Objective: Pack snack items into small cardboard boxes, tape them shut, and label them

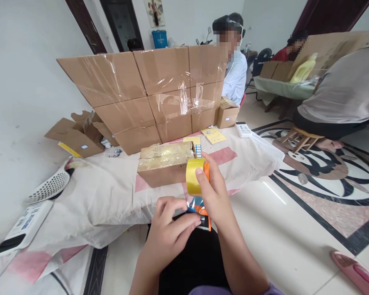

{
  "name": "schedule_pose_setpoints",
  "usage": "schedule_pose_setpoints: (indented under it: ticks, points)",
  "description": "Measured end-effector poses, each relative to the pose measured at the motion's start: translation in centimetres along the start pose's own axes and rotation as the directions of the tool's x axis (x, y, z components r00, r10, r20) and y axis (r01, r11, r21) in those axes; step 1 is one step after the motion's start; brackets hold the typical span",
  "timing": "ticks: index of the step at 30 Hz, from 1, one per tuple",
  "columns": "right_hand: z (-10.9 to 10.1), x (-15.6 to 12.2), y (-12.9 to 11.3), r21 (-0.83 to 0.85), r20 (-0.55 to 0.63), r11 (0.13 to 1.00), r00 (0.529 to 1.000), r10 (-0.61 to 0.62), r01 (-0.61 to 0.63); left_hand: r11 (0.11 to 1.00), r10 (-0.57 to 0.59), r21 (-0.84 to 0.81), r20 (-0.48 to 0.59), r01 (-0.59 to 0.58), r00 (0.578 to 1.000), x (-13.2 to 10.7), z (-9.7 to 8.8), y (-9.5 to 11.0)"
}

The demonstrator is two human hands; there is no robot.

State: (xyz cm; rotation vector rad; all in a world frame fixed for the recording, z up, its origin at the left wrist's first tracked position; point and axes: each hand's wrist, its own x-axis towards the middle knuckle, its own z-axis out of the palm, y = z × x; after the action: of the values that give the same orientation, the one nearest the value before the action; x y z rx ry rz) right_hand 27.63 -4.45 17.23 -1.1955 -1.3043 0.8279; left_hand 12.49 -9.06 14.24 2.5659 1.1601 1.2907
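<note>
My right hand (214, 191) grips an orange tape dispenser (204, 213) loaded with a yellow tape roll (193, 175), held upright over my lap. My left hand (169, 231) pinches the loose tape end at the dispenser's cutter, fingers closed on it. Just beyond the roll, a small cardboard box (166, 164) with its top taped over sits on a low surface covered by a white and pink cloth (107, 192).
A wall of taped cardboard sheets (147, 88) stands behind the box. Open cartons (76, 133), label sheets (214, 135) and a white scoop (49, 186) lie around. Seated persons are at the back and right. A pink slipper (356, 272) lies on the tiled floor.
</note>
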Motion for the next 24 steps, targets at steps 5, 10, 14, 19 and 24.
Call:
schedule_pose_setpoints:
  ticks: [5,10,14,19,24]
  points:
    - [0.0,0.2,0.3,-0.025,0.018,0.999,0.999,0.034,-0.034,0.995,0.013,0.097,0.030,-0.016,0.999,0.0,0.7,0.3]
    - [-0.2,0.4,0.5,-0.020,0.020,0.999,0.999,0.048,-0.047,0.993,-0.007,0.116,0.013,0.005,1.000,-0.1,1.3,-0.1]
    - [0.0,0.3,0.7,-0.007,0.014,0.999,0.999,0.046,-0.046,0.974,-0.224,0.022,-0.107,0.227,0.969,-0.3,1.3,-0.9]
    - [0.4,0.2,0.9,0.008,0.005,1.000,1.000,-0.005,0.005,0.766,-0.536,-0.327,0.150,0.553,0.831,0.0,1.3,-1.6]
    - [0.6,0.6,1.5,-0.035,0.062,0.994,0.993,-0.097,0.100,0.550,-0.576,-0.532,0.316,0.643,0.754,0.2,2.0,-2.1]
